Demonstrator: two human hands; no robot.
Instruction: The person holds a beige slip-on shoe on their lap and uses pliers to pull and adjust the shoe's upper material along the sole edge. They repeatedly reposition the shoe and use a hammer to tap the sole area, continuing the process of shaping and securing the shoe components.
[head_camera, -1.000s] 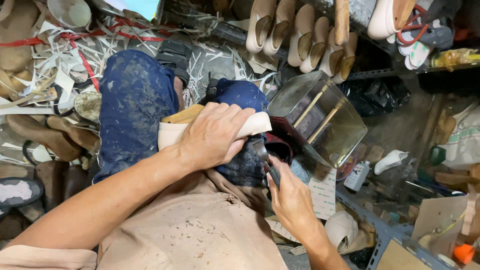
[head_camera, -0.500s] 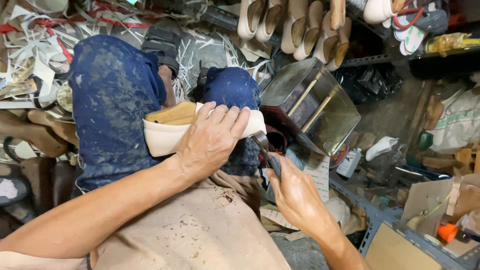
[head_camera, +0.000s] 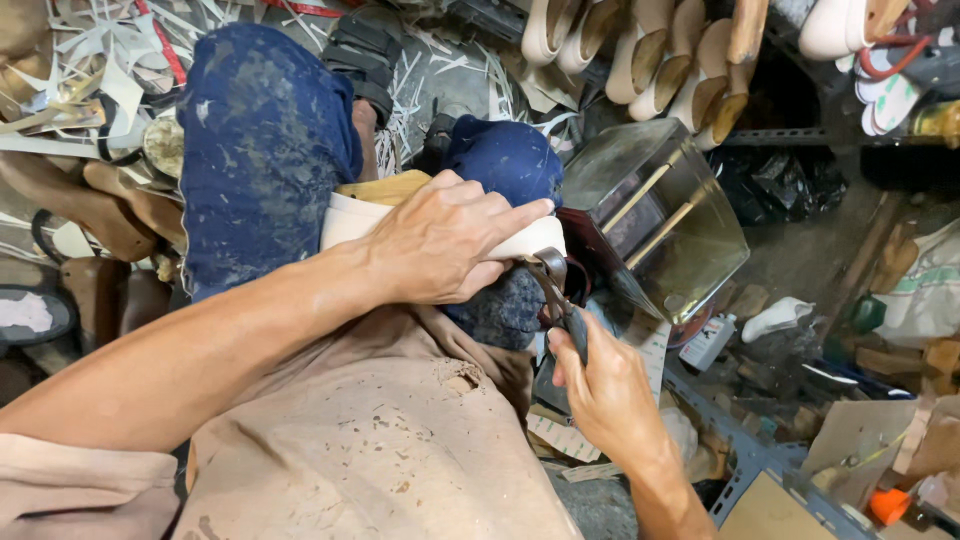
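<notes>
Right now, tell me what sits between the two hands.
In the head view, the pincers' jaws bridge the gap, running from the right hand to the cream shoe's toe under the left hand.

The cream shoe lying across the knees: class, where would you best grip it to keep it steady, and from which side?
Grip the cream shoe over its upper, from above, as the left hand does: it lies lengthwise across both knees, leaving the toe end free for the pincers in the right hand.

Cream shoe (head_camera: 350, 218) lies on stained dark-blue trousers (head_camera: 262, 150).
</notes>
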